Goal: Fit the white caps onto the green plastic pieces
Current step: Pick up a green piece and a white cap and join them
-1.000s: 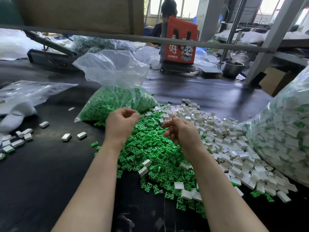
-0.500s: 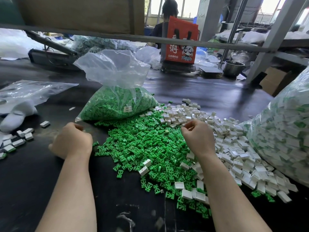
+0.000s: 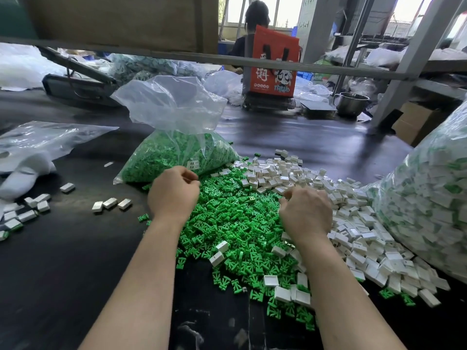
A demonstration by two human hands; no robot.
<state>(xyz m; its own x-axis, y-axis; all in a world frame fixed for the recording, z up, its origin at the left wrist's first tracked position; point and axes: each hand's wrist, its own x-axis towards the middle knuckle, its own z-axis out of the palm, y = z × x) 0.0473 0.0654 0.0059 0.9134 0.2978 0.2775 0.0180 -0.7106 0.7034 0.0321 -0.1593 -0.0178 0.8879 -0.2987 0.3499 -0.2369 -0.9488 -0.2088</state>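
1. Green pieces [image 3: 227, 223]: loose heap at frame centre on the dark table [image 3: 63, 274].
2. White caps [image 3: 353, 223]: heap touching its right edge.
3. Left hand [image 3: 174, 193]: fingers curled over the green heap; contents cannot be told.
4. Right hand [image 3: 305, 213]: fingers curled down where the heaps meet; grip hidden.
5. Bag of green pieces [image 3: 171, 152]: just above the left hand.

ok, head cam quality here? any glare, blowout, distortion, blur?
Head view: windows at top blown out; glare on the clear bag and dark table; wide-angle bend in the frame bar; hands and green pieces sharp; edges softer.
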